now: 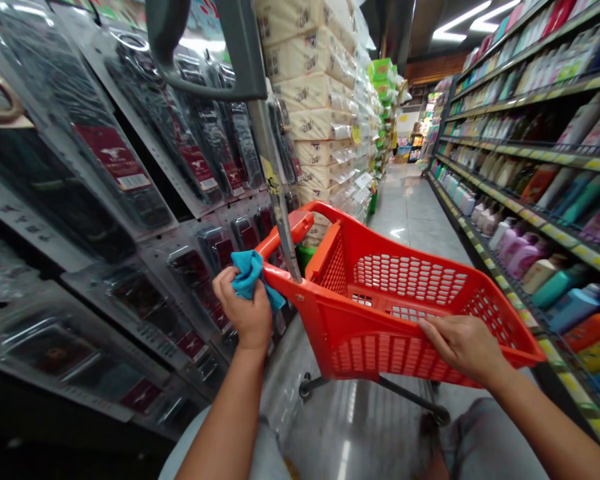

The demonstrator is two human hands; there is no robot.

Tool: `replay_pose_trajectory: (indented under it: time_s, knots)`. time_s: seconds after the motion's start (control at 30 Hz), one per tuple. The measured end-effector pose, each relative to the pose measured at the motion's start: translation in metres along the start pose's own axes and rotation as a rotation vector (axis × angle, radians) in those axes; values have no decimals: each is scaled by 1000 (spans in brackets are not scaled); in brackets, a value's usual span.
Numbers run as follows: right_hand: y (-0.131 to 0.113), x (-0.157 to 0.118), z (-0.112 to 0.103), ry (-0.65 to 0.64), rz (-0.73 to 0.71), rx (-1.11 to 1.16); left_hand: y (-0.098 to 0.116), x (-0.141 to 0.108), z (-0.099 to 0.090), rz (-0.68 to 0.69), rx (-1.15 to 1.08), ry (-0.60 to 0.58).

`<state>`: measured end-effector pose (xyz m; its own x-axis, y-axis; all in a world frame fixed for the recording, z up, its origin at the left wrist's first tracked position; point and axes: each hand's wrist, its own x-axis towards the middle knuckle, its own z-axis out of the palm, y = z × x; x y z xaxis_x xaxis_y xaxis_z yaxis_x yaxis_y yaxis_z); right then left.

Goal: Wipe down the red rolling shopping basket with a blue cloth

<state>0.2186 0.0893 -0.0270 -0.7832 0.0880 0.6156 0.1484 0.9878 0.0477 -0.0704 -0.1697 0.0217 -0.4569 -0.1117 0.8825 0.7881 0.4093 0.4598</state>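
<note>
A red plastic shopping cart (370, 313) stands sideways in front of me, its basket showing nothing inside. At its left end, my left hand (245, 307) is closed on a blue cloth (247, 270), which lies against the corner of the red handle (275, 247). My right hand (463, 343) grips the near rim of the basket, fingers over the edge. A grey metal pole (275, 180) rises beside the handle to a dark grey plastic frame (220, 87) at the top.
Packaged belts (125, 160) hang on the left. Behind the cart are tall stacks of wrapped tissue packs (315, 93). Shelves of bottles (525, 253) line the right side. A shiny grey floor (410, 200) runs down the aisle between them.
</note>
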Motion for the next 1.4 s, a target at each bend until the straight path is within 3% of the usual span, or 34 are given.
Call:
replay_pose_trajectory:
  time_s: [0.1,0.23,0.37,0.5,0.63,0.73,0.83,0.93,1.0,1.1,1.27,1.4]
  knots:
    - [-1,-1,-3,27,-27,22,2,12,-14,-5,21,-23]
    - [2,-2,-6,47,-60,51,20,22,-38,151,69,-181]
    - [13,-7,-8,53,-55,69,31,47,-55,45,13,-361]
    - [39,-20,-6,20,39,93,39,73,-58,-65,-112,-677]
    - [57,-25,-1,60,251,100,58,68,-62,53,-191,-794]
    - [35,-9,-3,157,346,209,87,52,-72,151,-169,-813]
    - [-20,17,-14,278,332,434,121,40,-79,204,-111,-885]
    - [-78,35,-32,362,361,589,145,39,-70,209,-66,-988]
    - [-99,41,-43,429,460,606,152,41,-59,174,-21,-998]
    - [-103,42,-51,483,577,562,160,38,-49,178,1,-954]
    - [-82,34,-54,556,573,539,175,29,-55,357,-17,-1009]
    - [-70,25,-58,563,562,609,163,51,-34,299,200,-980]
